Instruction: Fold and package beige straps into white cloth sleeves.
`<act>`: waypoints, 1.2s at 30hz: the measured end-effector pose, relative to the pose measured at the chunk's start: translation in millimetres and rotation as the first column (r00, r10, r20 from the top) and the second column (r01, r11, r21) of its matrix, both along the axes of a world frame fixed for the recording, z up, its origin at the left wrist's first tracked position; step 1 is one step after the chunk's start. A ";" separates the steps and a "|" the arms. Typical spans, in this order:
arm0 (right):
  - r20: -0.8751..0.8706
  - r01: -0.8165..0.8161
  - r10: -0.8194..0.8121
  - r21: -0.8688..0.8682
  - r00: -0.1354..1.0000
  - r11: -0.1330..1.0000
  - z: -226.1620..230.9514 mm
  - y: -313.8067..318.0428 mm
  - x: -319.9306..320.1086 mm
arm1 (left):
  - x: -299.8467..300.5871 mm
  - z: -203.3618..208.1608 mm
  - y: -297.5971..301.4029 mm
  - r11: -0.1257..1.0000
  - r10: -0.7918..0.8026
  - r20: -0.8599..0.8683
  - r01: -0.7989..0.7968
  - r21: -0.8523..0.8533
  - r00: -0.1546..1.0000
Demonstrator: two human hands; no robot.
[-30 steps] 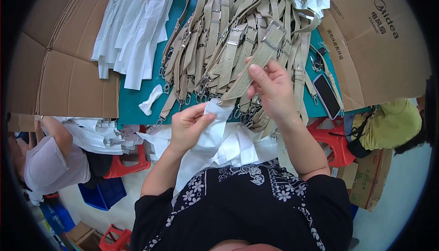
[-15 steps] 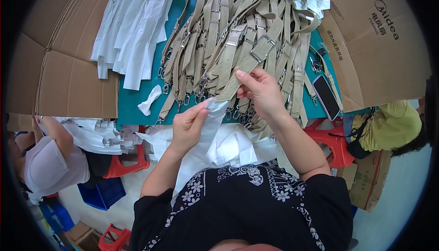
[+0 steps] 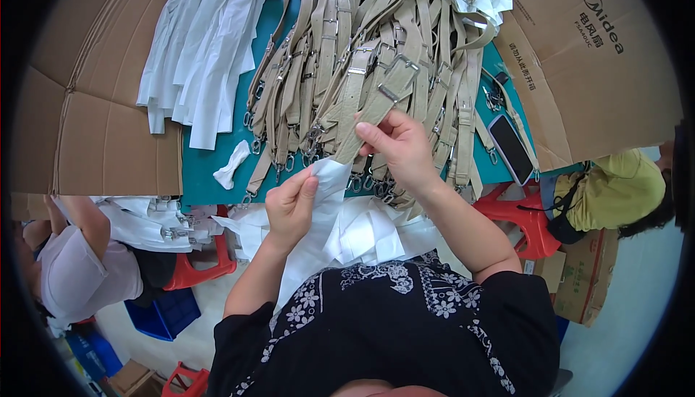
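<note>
My right hand point(image 3: 399, 152) grips a beige strap point(image 3: 376, 104) with a silver buckle at its far end, the thumb lying on top. The strap slants down to the left, to the upper end of a long white sleeve point(image 3: 329, 193) of thin sheet material. My left hand point(image 3: 291, 207) pinches the sleeve's upper left edge between thumb and fingers. Whether the strap's tip is inside the sleeve or behind it, I cannot tell. Just beyond my hands lies a thick pile of similar beige straps point(image 3: 329, 49) with silver buckles and clasps.
White sleeves point(image 3: 203, 57) hang over the green table point(image 3: 199, 169) at far left. A crumpled white piece point(image 3: 232, 165) and a phone point(image 3: 511, 149) lie on it. Cardboard point(image 3: 119, 118) flanks both sides. White material point(image 3: 365, 234) rests before me. Two people sit nearby, by red stools point(image 3: 206, 270).
The view has shifted slightly, so the table's contents sit a little further left. Both hands keep their grips on strap and sleeve; the sleeve's top end shows a bit wider beside my left fingers.
</note>
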State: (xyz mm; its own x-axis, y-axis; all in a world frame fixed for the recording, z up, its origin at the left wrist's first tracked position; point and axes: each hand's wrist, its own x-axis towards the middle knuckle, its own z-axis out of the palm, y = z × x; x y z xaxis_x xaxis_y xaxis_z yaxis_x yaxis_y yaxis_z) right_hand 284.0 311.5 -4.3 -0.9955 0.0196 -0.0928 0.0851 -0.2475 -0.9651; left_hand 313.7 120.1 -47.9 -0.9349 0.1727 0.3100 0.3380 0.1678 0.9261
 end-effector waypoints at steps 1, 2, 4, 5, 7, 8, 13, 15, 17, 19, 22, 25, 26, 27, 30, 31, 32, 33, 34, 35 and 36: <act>0.020 -0.047 0.047 -0.011 0.999 0.999 -0.2 -1.8 1.6 | -0.7 -0.4 0.3 1.000 0.023 0.071 -0.023 0.001 0.997; 0.019 -0.050 0.050 -0.011 0.999 0.999 -1.7 -5.2 3.2 | -2.2 -0.6 1.0 0.999 0.046 0.140 -0.046 0.000 0.989; 0.055 -0.139 0.137 0.039 0.989 0.989 -9.4 -16.8 9.0 | -6.6 3.0 4.5 0.998 0.044 0.146 -0.048 0.029 0.988; 0.100 -0.196 0.186 0.102 0.977 0.975 -19.0 -22.0 12.8 | -9.4 6.1 4.6 0.997 0.034 0.152 -0.043 0.057 0.988; 0.275 -0.241 0.250 -0.066 0.929 0.968 -26.9 -26.7 19.0 | -11.9 14.3 -2.0 1.000 0.011 0.185 -0.011 0.004 0.983; 0.288 -0.288 0.292 -0.059 0.912 0.956 -24.0 -26.5 20.0 | -11.5 16.2 -7.2 0.999 -0.011 0.223 0.021 -0.045 0.975; 0.410 -0.115 0.244 -0.313 0.879 0.943 -31.7 -16.4 -11.2 | -7.9 10.8 -29.5 0.988 0.029 0.348 0.027 -0.154 0.937; 0.364 -0.111 0.177 -0.196 0.915 0.974 -27.1 -28.2 -16.5 | -8.3 1.6 -33.7 0.995 0.059 0.397 -0.024 -0.093 0.916; 0.281 -0.135 0.174 -0.152 0.944 0.979 -24.8 -38.6 -12.4 | -4.8 1.1 -39.1 0.995 0.092 0.394 -0.069 -0.070 0.914; 0.180 -0.247 0.249 -0.035 0.952 0.969 -13.6 -46.9 -5.6 | -1.5 4.6 -44.1 0.992 0.125 0.394 -0.116 -0.046 0.911; 0.350 -0.275 0.329 -0.197 0.877 0.941 -7.8 -46.5 -19.0 | 4.1 13.2 -51.5 0.990 0.128 0.344 -0.101 -0.097 0.930; 0.379 -0.250 0.256 -0.066 0.889 0.966 -13.0 -50.4 -33.2 | 3.3 10.2 -56.7 0.990 -0.005 0.378 0.059 -0.131 0.926; 0.382 -0.245 0.212 0.040 0.900 0.969 -14.8 -51.7 -35.3 | 3.2 9.2 -57.9 0.990 -0.002 0.378 0.055 -0.131 0.926; 0.368 -0.253 0.231 0.012 0.901 0.967 -15.2 -53.7 -34.8 | 3.0 7.1 -59.0 0.992 -0.018 0.375 0.064 -0.110 0.927; 0.251 -0.349 0.332 0.027 0.909 0.937 -19.5 -49.1 -31.0 | -2.6 9.9 -65.4 0.989 -0.055 0.398 0.105 -0.105 0.916; 0.253 -0.343 0.325 0.027 0.911 0.939 -14.8 -43.7 -31.3 | -5.8 13.2 -67.1 0.984 -0.070 0.423 0.133 -0.121 0.903; 0.268 -0.432 0.388 0.128 0.882 0.893 -5.8 -37.7 -31.4 | -7.7 15.7 -68.7 0.983 -0.073 0.427 0.138 -0.122 0.901; 0.290 -0.517 0.449 0.225 0.845 0.826 3.4 -32.8 -31.2 | -7.8 19.4 -70.2 0.965 -0.110 0.396 0.193 -0.175 0.911; 0.276 -0.552 0.484 0.299 0.831 0.778 10.0 -29.4 -32.9 | -7.5 22.0 -70.9 0.942 -0.150 0.367 0.246 -0.229 0.918; 0.276 -0.545 0.476 0.300 0.835 0.783 10.4 -27.2 -33.8 | -10.1 24.5 -68.8 0.940 -0.159 0.366 0.254 -0.229 0.917; 0.281 -0.550 0.477 0.319 0.833 0.772 10.9 -25.5 -34.2 | -12.6 26.6 -66.5 0.938 -0.169 0.354 0.260 -0.228 0.920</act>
State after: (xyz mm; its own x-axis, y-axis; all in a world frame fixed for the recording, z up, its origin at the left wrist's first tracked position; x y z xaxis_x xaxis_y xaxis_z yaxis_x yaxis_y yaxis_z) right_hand 249.8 286.0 6.5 -0.8337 -0.4208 -0.3577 0.2696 0.2552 -0.9285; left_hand 301.1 53.6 -21.3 -0.9060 0.4137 -0.0897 0.0824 0.3802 0.9212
